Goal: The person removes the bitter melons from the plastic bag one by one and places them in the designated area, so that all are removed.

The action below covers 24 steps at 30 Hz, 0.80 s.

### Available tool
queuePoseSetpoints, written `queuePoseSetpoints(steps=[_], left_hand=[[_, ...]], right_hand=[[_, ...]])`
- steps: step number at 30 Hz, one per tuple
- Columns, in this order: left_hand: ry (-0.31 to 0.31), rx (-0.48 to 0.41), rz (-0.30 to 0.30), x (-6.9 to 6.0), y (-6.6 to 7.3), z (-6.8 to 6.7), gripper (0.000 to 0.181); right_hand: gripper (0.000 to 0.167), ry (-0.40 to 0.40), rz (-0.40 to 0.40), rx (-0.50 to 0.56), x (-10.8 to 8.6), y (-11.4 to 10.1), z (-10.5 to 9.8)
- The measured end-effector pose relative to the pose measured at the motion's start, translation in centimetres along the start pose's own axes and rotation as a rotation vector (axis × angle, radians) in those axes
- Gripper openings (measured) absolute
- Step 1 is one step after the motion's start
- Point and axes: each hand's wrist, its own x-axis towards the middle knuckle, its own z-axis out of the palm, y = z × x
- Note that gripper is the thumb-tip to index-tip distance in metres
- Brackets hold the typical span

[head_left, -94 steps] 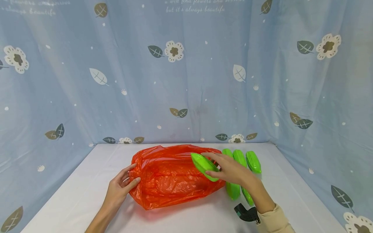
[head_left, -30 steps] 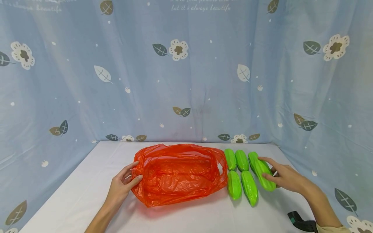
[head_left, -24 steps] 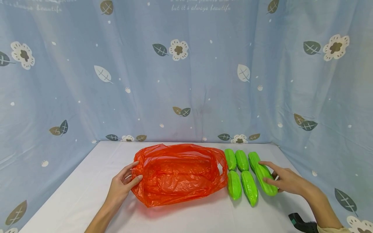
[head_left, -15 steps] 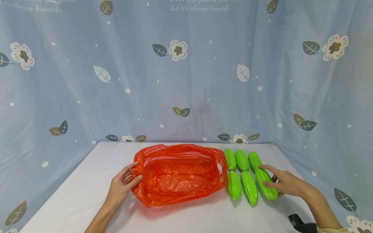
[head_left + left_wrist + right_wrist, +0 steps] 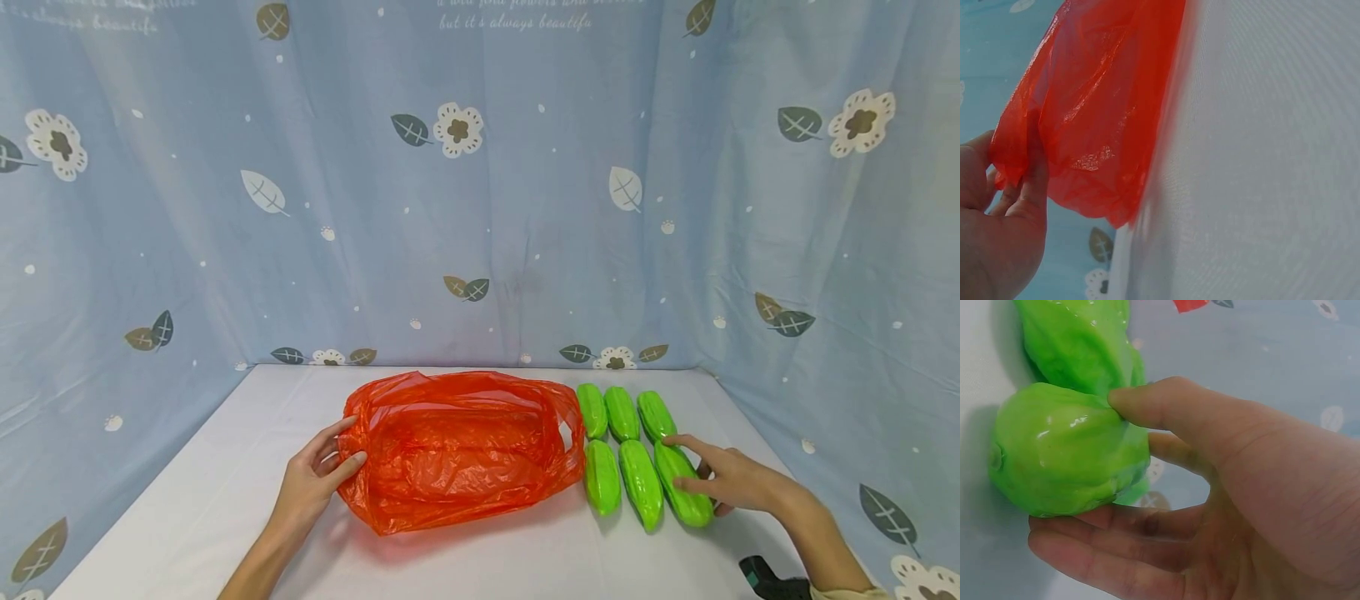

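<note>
In the head view, a crumpled red plastic bag (image 5: 465,487) lies on its side. My left hand (image 5: 311,477) grips its left edge, thumb in front; the left wrist view shows the red film (image 5: 1104,119) between thumb and fingers. My right hand (image 5: 738,479) holds a bright green, ridged, cucumber-like vegetable (image 5: 681,493) at the near right. In the right wrist view, the thumb touches the top of this vegetable (image 5: 1063,450), and the fingers curl along its underside. Its far end meets another green vegetable (image 5: 656,415) behind it.
Several more such vegetables stand in two rows between bag and right hand, including a far one (image 5: 592,410) by the bag's handle end and a near one (image 5: 641,487). A white table (image 5: 525,558) carries everything, with a flowered blue curtain (image 5: 510,208) behind. A black device (image 5: 776,579) sits at my right wrist.
My right hand has carried a vegetable from over the bag to the right end and set it down, then nudged another one nearer, lining it up behind its neighbour. My left hand stays on the bag.
</note>
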Motion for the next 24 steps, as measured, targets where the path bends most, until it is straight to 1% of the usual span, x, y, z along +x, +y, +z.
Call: queuePoseSetpoints(steps=[9,16,20,24], left_hand=[[-0.004,0.0,0.013,-0.02,-0.14,-0.04,0.058],[-0.005,0.005,0.017,0.02,-0.06,-0.03,0.057],[0.0,-0.005,0.016,-0.01,-0.02,0.06,0.057],[-0.001,-0.02,0.017,-0.02,-0.04,0.16,0.057]], right_hand=[[0.071,0.007,-0.01,-0.011,0.16,0.23,0.07],[0.069,0.028,0.008,-0.023,0.35,0.31,0.21],[0.069,0.04,0.012,-0.036,0.54,0.35,0.16],[0.069,0.048,0.028,-0.024,0.7,0.29,0.15]])
